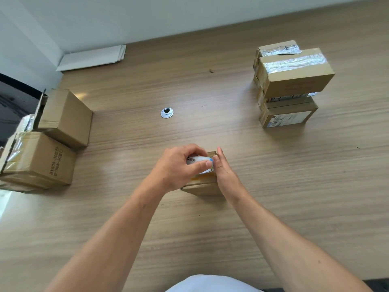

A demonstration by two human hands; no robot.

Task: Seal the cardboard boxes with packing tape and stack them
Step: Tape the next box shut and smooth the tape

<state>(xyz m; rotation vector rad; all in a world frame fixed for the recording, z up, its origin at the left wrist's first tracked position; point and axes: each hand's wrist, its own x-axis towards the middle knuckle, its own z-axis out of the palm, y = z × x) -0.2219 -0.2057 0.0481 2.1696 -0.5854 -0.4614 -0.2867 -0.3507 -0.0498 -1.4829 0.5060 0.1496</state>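
A small flat cardboard box (200,187) lies on the wooden table (273,175) in front of me, mostly hidden by my hands. My left hand (179,167) grips a roll of packing tape (200,160) on top of that box. My right hand (223,171) stands edge-on against the box's right side, fingers straight, its thumb touching the roll. At the back right stands a stack of taped boxes (292,79). Two larger boxes sit at the left: one with printed text (42,163) and one with an open flap (67,116).
A round cable grommet (167,112) is set into the table's middle. Flat white sheets (92,57) lie by the wall at the back left. The table's left edge runs close behind the left boxes. A white garment (210,284) shows at the bottom.
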